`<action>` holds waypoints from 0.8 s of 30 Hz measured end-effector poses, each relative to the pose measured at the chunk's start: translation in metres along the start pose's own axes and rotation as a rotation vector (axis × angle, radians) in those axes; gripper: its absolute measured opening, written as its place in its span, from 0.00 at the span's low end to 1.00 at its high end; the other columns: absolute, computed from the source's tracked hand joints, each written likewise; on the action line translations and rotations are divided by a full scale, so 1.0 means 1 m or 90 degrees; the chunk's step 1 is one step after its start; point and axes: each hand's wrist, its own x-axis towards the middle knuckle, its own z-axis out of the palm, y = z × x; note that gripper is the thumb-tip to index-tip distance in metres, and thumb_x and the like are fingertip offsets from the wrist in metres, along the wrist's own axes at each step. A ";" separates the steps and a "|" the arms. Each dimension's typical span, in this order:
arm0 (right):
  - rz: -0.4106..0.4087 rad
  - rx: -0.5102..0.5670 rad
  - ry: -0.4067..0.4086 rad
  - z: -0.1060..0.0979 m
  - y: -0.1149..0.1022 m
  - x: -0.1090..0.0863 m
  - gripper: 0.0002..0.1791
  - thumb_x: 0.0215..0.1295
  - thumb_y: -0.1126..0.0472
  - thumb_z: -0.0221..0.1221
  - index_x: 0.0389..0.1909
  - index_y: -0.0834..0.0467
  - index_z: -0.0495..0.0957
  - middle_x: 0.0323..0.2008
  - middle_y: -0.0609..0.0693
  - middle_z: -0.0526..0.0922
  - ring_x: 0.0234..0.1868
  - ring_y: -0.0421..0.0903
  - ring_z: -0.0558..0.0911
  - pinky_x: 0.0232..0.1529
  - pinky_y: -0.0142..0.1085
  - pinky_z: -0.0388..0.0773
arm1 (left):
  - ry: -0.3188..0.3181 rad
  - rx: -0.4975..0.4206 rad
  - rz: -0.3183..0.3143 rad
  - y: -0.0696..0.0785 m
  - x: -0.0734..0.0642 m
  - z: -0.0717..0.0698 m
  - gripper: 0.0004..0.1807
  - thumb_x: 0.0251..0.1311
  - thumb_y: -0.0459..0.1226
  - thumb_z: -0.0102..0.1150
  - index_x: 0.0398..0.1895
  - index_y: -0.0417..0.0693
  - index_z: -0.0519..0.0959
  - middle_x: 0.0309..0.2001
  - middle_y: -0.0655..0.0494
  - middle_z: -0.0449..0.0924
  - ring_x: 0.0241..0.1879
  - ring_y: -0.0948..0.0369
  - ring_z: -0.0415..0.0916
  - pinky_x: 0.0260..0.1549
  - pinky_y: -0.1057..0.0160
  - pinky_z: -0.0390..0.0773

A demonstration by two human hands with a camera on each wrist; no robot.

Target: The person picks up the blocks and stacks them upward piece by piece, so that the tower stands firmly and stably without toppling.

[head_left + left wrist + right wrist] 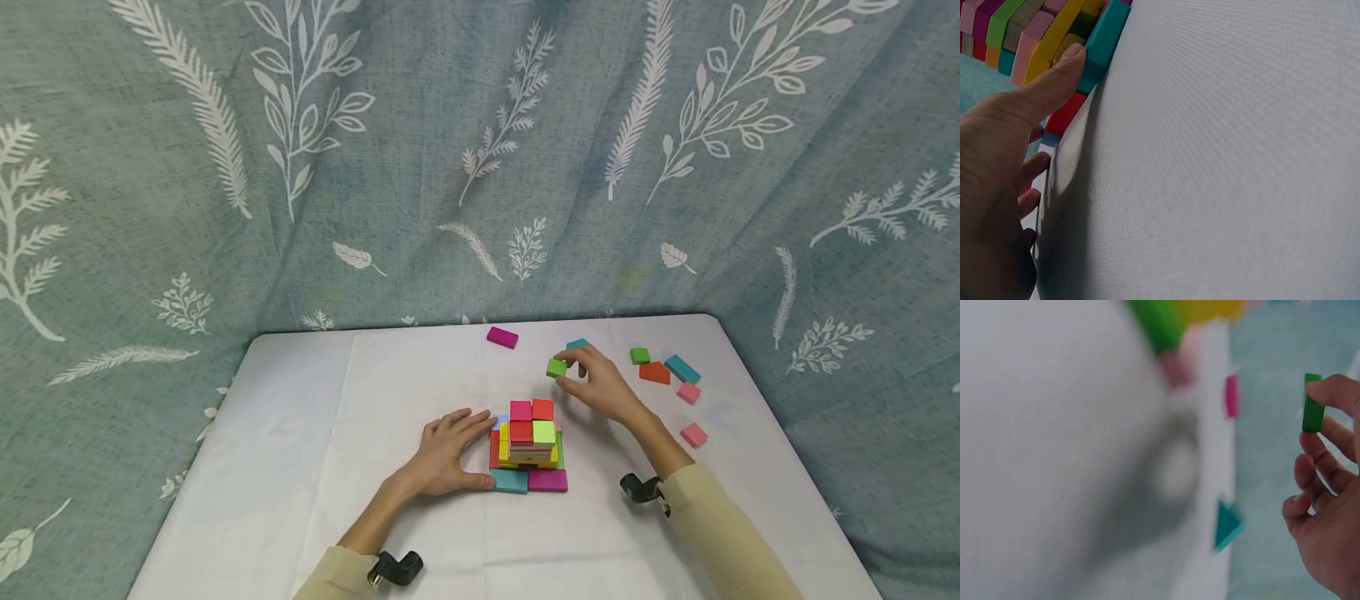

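Observation:
A stepped tower of coloured blocks (531, 454) stands on the white table, with red, pink and lime blocks on top. Around its foot lie a teal block (510, 482) and a magenta block (547, 481). My left hand (442, 460) is spread along the tower's left side, fingers extended; in the left wrist view its thumb (1063, 78) lies against the teal block's end. Beyond the tower and to its right, my right hand (600, 387) pinches a small green block (556, 367) between thumb and fingers, raised above the table as the right wrist view shows.
Loose blocks lie at the right: a green one (640, 356), an orange one (655, 372), a teal one (682, 368) and two pink ones (693, 434). A magenta block (502, 337) lies near the back edge, and a teal triangle (1227, 526) lies behind my right hand.

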 end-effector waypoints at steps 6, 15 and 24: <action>-0.076 0.131 -0.017 -0.009 -0.045 -0.026 0.20 0.67 0.50 0.65 0.59 0.43 0.79 0.45 0.51 0.77 0.43 0.50 0.72 0.39 0.40 0.70 | -0.002 0.000 -0.005 -0.001 0.000 0.002 0.54 0.49 0.69 0.65 0.79 0.66 0.58 0.78 0.62 0.57 0.77 0.50 0.47 0.64 0.38 0.53; -0.140 0.108 -0.055 -0.014 -0.067 -0.048 0.19 0.63 0.53 0.67 0.56 0.41 0.80 0.46 0.40 0.78 0.42 0.46 0.72 0.42 0.43 0.70 | -0.008 0.005 -0.008 -0.001 0.000 -0.001 0.54 0.49 0.70 0.64 0.79 0.67 0.58 0.78 0.62 0.57 0.77 0.50 0.48 0.64 0.39 0.53; -0.112 0.083 -0.077 -0.011 -0.064 -0.050 0.20 0.61 0.52 0.68 0.55 0.38 0.79 0.50 0.35 0.77 0.46 0.48 0.73 0.47 0.45 0.72 | -0.011 0.009 -0.004 -0.001 0.000 0.000 0.54 0.49 0.71 0.64 0.79 0.66 0.58 0.78 0.62 0.57 0.77 0.51 0.48 0.64 0.39 0.52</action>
